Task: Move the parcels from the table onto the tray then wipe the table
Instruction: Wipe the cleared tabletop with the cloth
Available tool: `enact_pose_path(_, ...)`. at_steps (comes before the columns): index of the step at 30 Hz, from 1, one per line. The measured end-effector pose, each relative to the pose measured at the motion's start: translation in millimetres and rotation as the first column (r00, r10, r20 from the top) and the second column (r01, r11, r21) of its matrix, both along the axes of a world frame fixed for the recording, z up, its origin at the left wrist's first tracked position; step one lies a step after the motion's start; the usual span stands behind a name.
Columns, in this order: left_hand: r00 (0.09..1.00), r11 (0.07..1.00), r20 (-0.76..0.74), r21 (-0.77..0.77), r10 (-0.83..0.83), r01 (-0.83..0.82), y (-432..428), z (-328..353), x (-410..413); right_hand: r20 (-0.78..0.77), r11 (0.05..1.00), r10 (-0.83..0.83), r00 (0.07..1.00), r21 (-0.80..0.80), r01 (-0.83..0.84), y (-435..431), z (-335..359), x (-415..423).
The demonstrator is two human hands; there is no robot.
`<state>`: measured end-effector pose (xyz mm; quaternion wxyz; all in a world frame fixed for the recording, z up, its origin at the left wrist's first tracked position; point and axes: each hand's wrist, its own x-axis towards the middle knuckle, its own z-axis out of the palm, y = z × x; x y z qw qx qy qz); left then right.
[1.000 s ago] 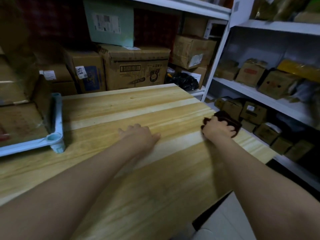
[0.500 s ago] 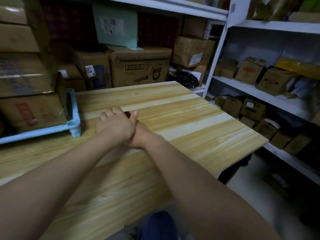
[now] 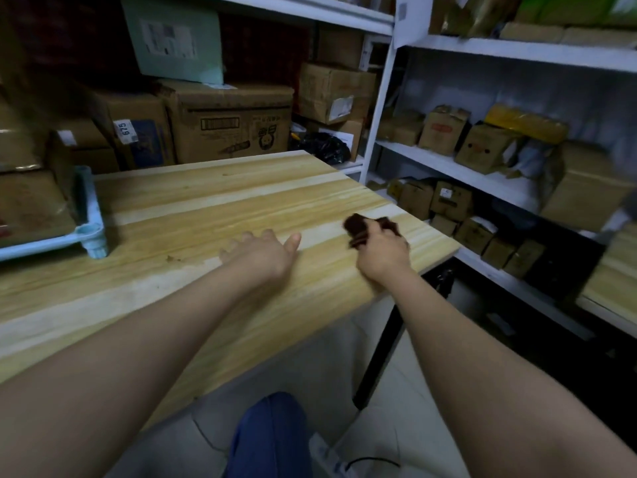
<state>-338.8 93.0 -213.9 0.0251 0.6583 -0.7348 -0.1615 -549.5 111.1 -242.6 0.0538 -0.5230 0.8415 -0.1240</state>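
Note:
My right hand grips a dark brown cloth and presses it on the wooden table near its right edge. My left hand lies flat on the tabletop, palm down, fingers spread, a short way left of the cloth. At the far left a light blue tray stands on the table. Brown cardboard parcels are stacked on the tray, partly cut off by the frame edge.
Large cardboard boxes are piled behind the table. White shelving full of small boxes runs along the right, close to the table's right edge. A black table leg and my blue-clad knee show below the front edge.
My right hand swept the cloth from the right edge leftward under my left hand, then back to the right. My left hand stayed flat on the table. The view shifted slightly.

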Motion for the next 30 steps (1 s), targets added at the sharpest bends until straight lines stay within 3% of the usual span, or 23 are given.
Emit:
enact_pose_path(2, 1.000, 1.000, 0.003, 0.010, 0.000, 0.000, 10, -1, 1, -0.008, 0.983, -0.170, 0.985, 0.065, 0.170, 15, 0, -17)
enact_pose_path(5, 1.000, 1.000, -0.006, 0.016, 0.008, -0.008, 18, -4, 9, -0.023, 0.979, -0.184, 0.983, 0.084, 0.185, 25, 0, -2)
enact_pose_path(9, 0.999, 0.999, -0.017, 0.008, 0.037, -0.036, 24, -7, 22, -0.031, 0.997, 0.048, 0.998, 0.067, -0.046, 35, 3, 45)
enact_pose_path(12, 0.996, 0.997, -0.056, -0.024, 0.065, -0.067, 29, -6, 35, 0.016, 0.960, 0.279, 0.960, 0.021, -0.280, 44, 7, 89)
enact_pose_path(18, 0.971, 0.972, -0.133, -0.102, 0.199, -0.213, 25, 5, 81, 0.137, 0.755, 0.643, 0.754, 0.054, -0.653, 48, 17, 199)
enact_pose_path(22, 0.935, 0.950, -0.258, -0.129, 0.244, -0.283, 21, 9, 134, 0.235, 0.656, 0.723, 0.650, 0.062, -0.752, 46, 26, 251)
enact_pose_path(27, 0.896, 0.913, -0.345, -0.193, 0.280, -0.359, 39, 19, 207, 0.433, 0.454, 0.785, 0.443, 0.083, -0.887, 49, 38, 306)
enact_pose_path(30, 0.855, 0.886, -0.405, -0.186, 0.326, -0.426, 55, 28, 238, 0.509, 0.415, 0.777, 0.370, 0.027, -0.909, 37, 43, 325)
